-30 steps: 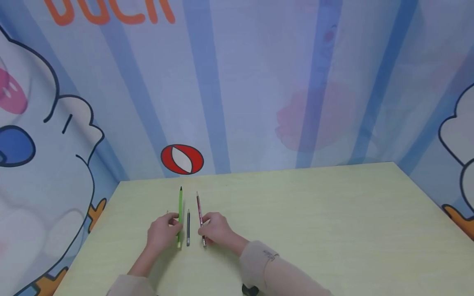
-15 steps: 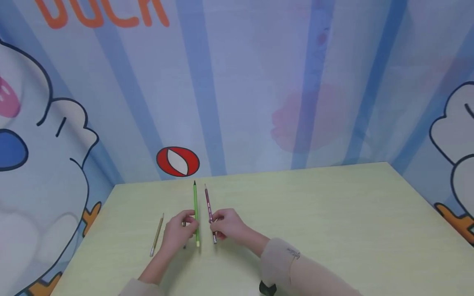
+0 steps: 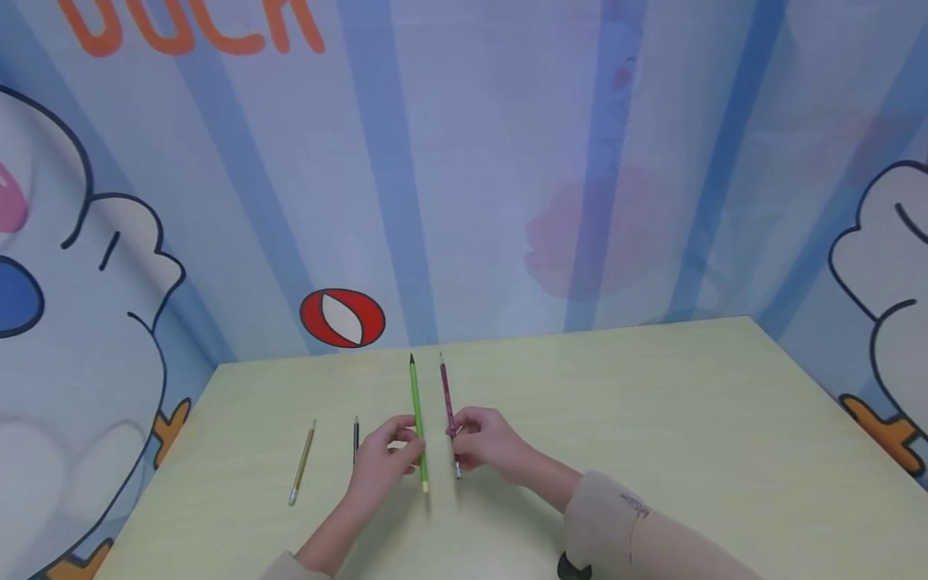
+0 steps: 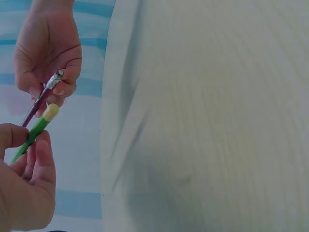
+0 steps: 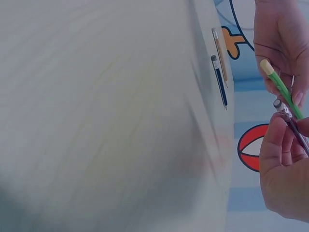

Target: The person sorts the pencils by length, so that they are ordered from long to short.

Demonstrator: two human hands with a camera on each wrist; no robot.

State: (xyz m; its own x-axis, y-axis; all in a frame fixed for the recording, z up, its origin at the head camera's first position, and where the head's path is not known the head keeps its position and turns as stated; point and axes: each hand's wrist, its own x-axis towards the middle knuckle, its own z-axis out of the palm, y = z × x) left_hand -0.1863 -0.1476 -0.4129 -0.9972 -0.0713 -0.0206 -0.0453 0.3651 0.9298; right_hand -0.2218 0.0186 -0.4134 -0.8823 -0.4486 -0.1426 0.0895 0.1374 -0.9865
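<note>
My left hand (image 3: 384, 457) pinches a green pencil (image 3: 416, 395) with a black tip and a pale yellow end. Close to its right, my right hand (image 3: 493, 441) grips a dark purple-red pencil (image 3: 445, 388) near its eraser end. The two pencils stand nearly parallel with a narrow gap between them, their points away from me. Both are held above the table, as the left wrist view shows with the green pencil's yellow end (image 4: 51, 112) and the other's metal-capped eraser (image 4: 57, 76). A dark blue pencil (image 5: 219, 82) lies on the table, partly hidden by my left hand in the head view.
A gold-coloured pencil (image 3: 302, 463) lies on the pale wooden table (image 3: 652, 451), left of the dark one. Behind the table stands a blue striped printed backdrop (image 3: 493, 161) that also wraps the sides. A small black object (image 3: 574, 566) shows beneath my right sleeve.
Both hands have moved right with their pencils, away from the gold and dark pencils. The gold pencil, mostly hidden a second ago, now shows fully. The head view has shifted slightly.
</note>
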